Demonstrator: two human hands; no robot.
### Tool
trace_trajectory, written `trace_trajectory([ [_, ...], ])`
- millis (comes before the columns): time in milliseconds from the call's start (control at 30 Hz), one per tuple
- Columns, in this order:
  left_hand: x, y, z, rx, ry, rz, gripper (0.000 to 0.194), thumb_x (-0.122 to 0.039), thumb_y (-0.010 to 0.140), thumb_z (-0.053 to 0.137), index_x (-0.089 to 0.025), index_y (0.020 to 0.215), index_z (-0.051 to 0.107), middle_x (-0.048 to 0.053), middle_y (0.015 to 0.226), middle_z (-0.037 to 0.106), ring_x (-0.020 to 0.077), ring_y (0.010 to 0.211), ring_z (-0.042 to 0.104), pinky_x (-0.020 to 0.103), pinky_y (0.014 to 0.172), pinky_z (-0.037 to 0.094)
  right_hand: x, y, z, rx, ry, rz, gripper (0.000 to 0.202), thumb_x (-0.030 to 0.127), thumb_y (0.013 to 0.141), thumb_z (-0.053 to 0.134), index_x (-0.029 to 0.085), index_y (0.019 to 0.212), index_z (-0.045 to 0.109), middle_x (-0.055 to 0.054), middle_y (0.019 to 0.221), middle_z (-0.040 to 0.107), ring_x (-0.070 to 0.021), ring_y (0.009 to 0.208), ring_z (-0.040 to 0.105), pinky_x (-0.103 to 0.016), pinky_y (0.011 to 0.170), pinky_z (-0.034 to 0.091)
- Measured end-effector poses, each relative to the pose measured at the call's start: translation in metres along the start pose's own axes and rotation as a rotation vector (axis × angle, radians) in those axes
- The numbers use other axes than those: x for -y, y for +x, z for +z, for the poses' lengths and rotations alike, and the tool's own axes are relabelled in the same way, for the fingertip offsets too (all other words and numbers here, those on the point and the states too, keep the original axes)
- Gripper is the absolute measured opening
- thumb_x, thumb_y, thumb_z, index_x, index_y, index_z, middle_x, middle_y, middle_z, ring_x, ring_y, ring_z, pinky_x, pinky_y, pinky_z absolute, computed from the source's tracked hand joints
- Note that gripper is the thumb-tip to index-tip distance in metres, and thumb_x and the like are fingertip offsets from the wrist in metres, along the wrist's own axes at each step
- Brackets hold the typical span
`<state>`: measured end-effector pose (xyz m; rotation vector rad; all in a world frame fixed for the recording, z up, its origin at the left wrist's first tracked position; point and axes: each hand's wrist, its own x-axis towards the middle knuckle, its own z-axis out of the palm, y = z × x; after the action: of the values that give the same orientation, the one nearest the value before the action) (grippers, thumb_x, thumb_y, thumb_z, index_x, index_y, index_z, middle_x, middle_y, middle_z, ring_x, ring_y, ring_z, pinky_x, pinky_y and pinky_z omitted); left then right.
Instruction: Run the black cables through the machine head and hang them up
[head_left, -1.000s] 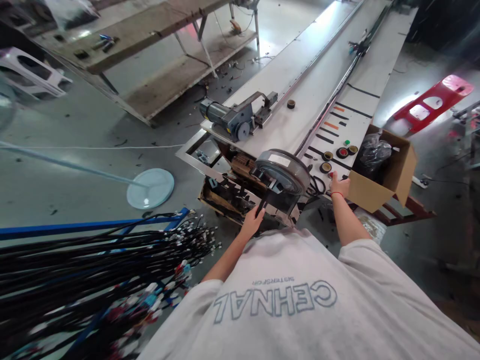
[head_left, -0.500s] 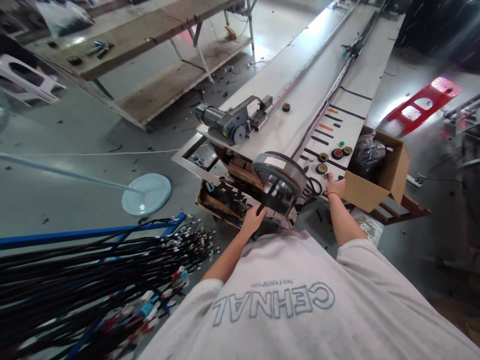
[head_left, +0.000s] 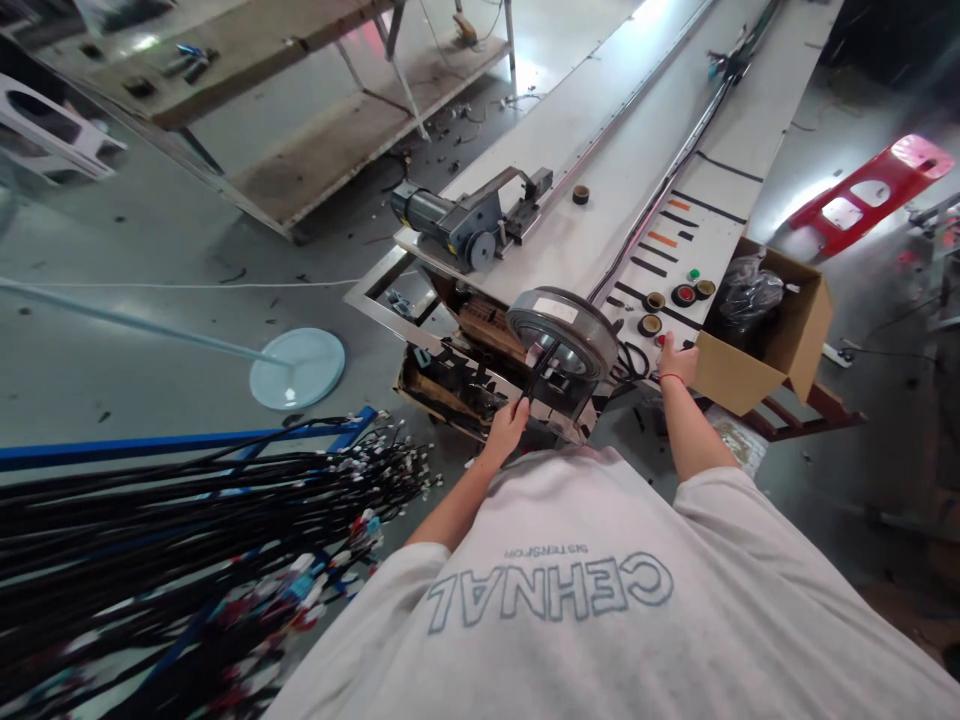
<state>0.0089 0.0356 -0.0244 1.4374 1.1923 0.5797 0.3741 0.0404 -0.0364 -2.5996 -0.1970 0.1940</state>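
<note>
**Feeding cable at the coiling drum**

Head view: the left hand (head_left: 507, 427) is pinching a black cable (head_left: 537, 374) running up to the round drum (head_left: 564, 330). The right hand (head_left: 677, 358) is pressing fingertips, uncurled, on the control panel (head_left: 679, 262) beside the cardboard box (head_left: 780, 345). Next move likely needs steady cable tension.

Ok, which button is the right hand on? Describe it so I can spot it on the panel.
Follow the long white conveyor table to its near end, where round controls sit beside the cardboard box. The right hand rests on the small red button nearest the person. It is smaller than the black-ringed red button and yellow-ringed knobs beyond it.
</note>
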Motion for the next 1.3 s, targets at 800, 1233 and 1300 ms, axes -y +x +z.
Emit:
trace_trajectory([
  [800, -0.003, -0.032, -0.030, 0.090, 0.434, 0.034, 0.038, -0.045, 0.092, 0.035, -0.020, 0.071, 0.054, 0.001, 0.056, 0.059, 0.0155, 0.054, 0.055, 0.024, 0.058, 0.035, -0.003, 0.001, 0.000, 0.017, 0.019, -0.027, 0.068, 0.067, 0.075, 0.058, 0.013, 0.116, 0.049, -0.022, 0.119, 0.056, -0.0354, 0.111, 0.054, -0.050, 0.093, 0.041],
  [1233, -0.012, 0.013, -0.067, 0.682, 0.058, -0.212, 0.029, -0.050, 0.063, 0.070, -0.020, 0.062, 0.066, 0.003, 0.058, 0.068, 0.0172, 0.055, 0.062, 0.023, 0.055, 0.047, -0.002, 0.001, 0.001, 0.022, -0.003, -0.036, 0.072, 0.069, 0.076, 0.054, 0.012, 0.120, 0.047, -0.023, 0.118, 0.055, -0.0362, 0.111, 0.055, -0.051, 0.093, 0.041],
  [1300, -0.004, 0.002, -0.077, 0.667, 0.070, -0.208, 0.031, -0.052, 0.064, 0.068, -0.021, 0.065, 0.068, 0.003, 0.065, 0.071, 0.0177, 0.062, 0.064, 0.023, 0.060, 0.049, -0.001, 0.000, 0.001, 0.019, -0.006, -0.028, 0.071, 0.069, 0.076, 0.055, 0.012, 0.119, 0.048, -0.022, 0.118, 0.056, -0.0362, 0.110, 0.055, -0.051, 0.093, 0.042],
])
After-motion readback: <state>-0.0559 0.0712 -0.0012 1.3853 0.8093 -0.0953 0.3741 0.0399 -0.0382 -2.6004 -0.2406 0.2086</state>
